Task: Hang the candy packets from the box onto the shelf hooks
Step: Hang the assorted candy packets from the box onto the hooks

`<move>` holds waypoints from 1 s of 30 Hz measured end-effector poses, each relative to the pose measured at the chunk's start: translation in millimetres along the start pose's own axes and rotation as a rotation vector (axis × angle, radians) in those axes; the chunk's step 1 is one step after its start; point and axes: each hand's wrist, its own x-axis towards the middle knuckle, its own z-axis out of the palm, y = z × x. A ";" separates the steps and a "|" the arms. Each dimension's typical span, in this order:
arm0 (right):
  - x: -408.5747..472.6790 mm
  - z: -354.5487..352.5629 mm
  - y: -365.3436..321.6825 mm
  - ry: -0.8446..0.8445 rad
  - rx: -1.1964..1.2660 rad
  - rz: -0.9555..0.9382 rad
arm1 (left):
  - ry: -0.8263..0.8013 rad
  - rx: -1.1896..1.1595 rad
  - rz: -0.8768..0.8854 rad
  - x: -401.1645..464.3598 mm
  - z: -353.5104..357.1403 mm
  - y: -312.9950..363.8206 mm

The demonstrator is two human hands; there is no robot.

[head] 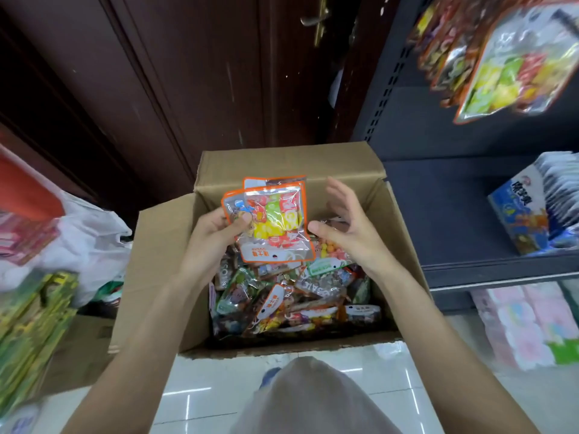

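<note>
Holding a small stack of packets (272, 220) above the open box (163, 245), the left hand (219, 230) has its thumb curled over the front of the stack and its fingers behind it, so the stack is clamped at its left edge. At least two packets are in this stack, maybe three; the back ones show only at the top. Their long axis runs up and down in the view, a little tilted, and the white label end points down toward the person. I cannot see a hang hole clearly; I judge it is at the far end.

The front packet has an orange border, a clear window with red, yellow and green candies, and a white label with orange Chinese characters, too small for me to read.

The right hand (344, 227) is just to the right of the stack, fingers straight and spread, thumb pointing at the packet's right edge but not touching it. It holds nothing. It is the free hand, so I think it will take one packet off the stack.

More packets (294, 296) lie mixed in the box below. One shows letters like "SAIC", only partly visible.

The hooks are up and to the right, where hung packets (507, 64) of the same kind are already on the shelf (438, 120). Lower right, a blue carton (520, 214) carries Chinese writing I cannot read surely.
</note>
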 end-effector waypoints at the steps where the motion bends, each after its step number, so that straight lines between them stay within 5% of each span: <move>1: -3.1 -2.9 -5.3 -0.017 0.012 -0.015 | -0.012 -0.015 0.008 1.2 2.4 0.6; 7: -9.8 -18.2 -23.5 -0.019 0.037 -0.110 | -0.190 -0.110 0.010 2.4 13.7 -4.9; 13: -9.4 -31.1 -24.3 -0.040 0.071 -0.107 | -0.158 -0.210 -0.032 4.8 33.5 -0.2; 18: -19.6 -37.8 -23.7 0.140 0.013 -0.179 | -0.114 -0.217 -0.077 3.3 52.6 0.0; 23: -46.0 -76.0 -13.9 0.450 0.495 -0.060 | 0.009 -0.291 -0.056 -4.6 69.4 0.5; 27: -79.1 -114.4 -2.8 0.512 0.491 -0.066 | 0.101 -0.167 -0.022 -19.9 96.5 1.7; 30: -110.2 -142.1 -4.3 0.497 0.535 -0.151 | 0.215 0.138 0.110 -33.3 130.4 6.1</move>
